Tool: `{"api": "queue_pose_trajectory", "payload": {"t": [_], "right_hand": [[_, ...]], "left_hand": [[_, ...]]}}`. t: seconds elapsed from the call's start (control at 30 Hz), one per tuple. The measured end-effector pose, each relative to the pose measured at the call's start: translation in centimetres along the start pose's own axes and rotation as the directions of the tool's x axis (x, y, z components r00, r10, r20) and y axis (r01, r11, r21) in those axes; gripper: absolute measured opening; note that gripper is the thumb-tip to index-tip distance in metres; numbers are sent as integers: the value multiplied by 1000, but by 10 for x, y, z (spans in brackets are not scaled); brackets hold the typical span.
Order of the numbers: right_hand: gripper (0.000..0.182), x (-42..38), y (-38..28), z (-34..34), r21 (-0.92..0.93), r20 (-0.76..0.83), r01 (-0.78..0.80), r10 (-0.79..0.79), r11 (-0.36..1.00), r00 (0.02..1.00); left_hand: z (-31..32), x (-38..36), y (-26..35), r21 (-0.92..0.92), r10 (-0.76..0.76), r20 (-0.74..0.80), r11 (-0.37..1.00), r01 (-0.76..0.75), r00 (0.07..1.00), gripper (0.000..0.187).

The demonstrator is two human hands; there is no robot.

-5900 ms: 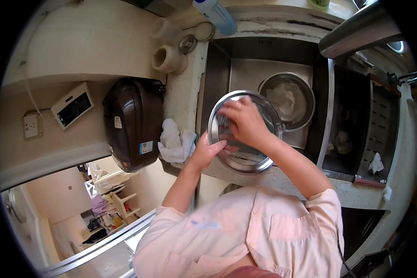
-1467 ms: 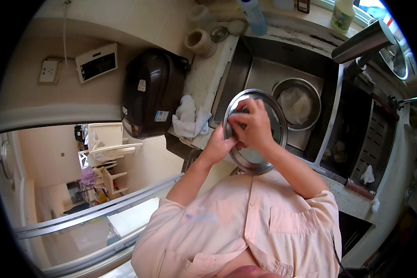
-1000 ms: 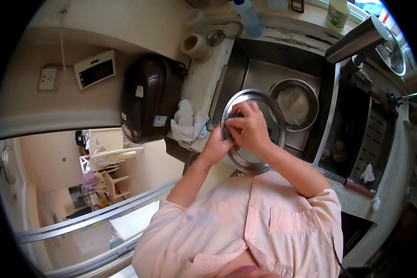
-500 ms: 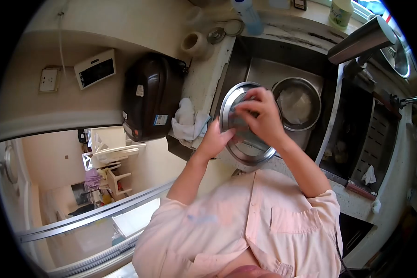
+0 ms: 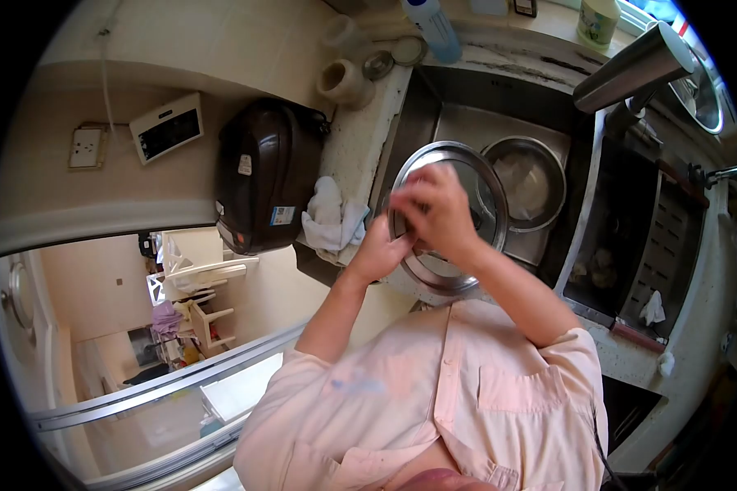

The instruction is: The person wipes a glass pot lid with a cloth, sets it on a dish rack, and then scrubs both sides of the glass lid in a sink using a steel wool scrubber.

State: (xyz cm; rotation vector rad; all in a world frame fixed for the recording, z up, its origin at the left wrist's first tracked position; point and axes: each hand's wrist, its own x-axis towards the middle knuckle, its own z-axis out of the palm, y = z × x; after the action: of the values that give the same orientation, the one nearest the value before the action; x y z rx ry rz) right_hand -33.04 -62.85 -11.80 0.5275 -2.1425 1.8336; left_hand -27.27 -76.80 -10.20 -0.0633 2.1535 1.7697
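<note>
A round glass pot lid with a wide steel rim is held tilted over the front edge of the sink. My left hand grips its left rim, with the thumb over the top side. Curled above the glass, my right hand has fingers smeared by motion near the left part of the lid. Whether anything sits in those fingers I cannot make out. In the sink, just right of the lid, a round steel pan holds something pale and partly clear, perhaps water.
Left of the sink are a white cloth and a dark brown appliance. Behind stand a blue-capped bottle and a beige jar. A steel cylinder juts over the right basin, which contains some scraps.
My right hand has moved left and slightly down across the lid. The lid has shifted a little to the right, its tilt changing slightly. My left hand keeps its grip.
</note>
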Motion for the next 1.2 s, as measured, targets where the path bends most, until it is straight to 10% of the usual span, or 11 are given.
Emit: {"api": "queue_pose_trajectory", "payload": {"t": [0.1, 0.2, 0.3, 0.4, 0.63, 0.7, 0.77, 0.8, 1.03, 1.2], "right_hand": [[9, 11, 7, 0, -40, -32, -60, 58, 997, 998], [8, -9, -14, -1, 34, 100, 13, -16, 999, 995], [10, 6, 11, 4, -55, -72, -31, 27, 998, 997], [9, -3, 0, 7, -10, 3, -13, 13, 1000, 1000], [5, 5, 7, 12, -60, -21, -65, 63, 996, 998], [5, -7, -10, 14, -40, 68, 30, -27, 999, 997], [5, 3, 7, 15, -96, -4, -22, 21, 995, 1000], [5, 14, 20, 15, -122, -43, -46, 41, 991, 998], [35, 27, 91, -46, -364, 31, -377, 415, 852, 909], [40, 9, 111, -61, 188, 327, -661, 588, 726, 740]], "left_hand": [[8, -4, 18, -211, -149, 29, 966, 152, 988, 36], [5, 3, 7, 97, 140, 28, 985, -143, 990, 34], [14, 1, 11, -273, -66, -6, 960, 62, 998, 32], [3, 2, -1, 52, -7, 3, 999, 7, 1000, 29], [-1, -1, -8, -94, -91, 47, 991, 95, 995, 42], [-2, 4, -25, 67, 151, -26, 987, -149, 988, 40], [-6, 5, -18, 98, 147, 4, 984, -147, 989, 39], [3, -1, 4, -152, -99, 25, 983, 102, 995, 37], [-3, -9, 2, -248, -65, -70, 968, 46, 995, 34], [-2, -8, -4, -304, -71, -48, 951, 53, 996, 36]]}}
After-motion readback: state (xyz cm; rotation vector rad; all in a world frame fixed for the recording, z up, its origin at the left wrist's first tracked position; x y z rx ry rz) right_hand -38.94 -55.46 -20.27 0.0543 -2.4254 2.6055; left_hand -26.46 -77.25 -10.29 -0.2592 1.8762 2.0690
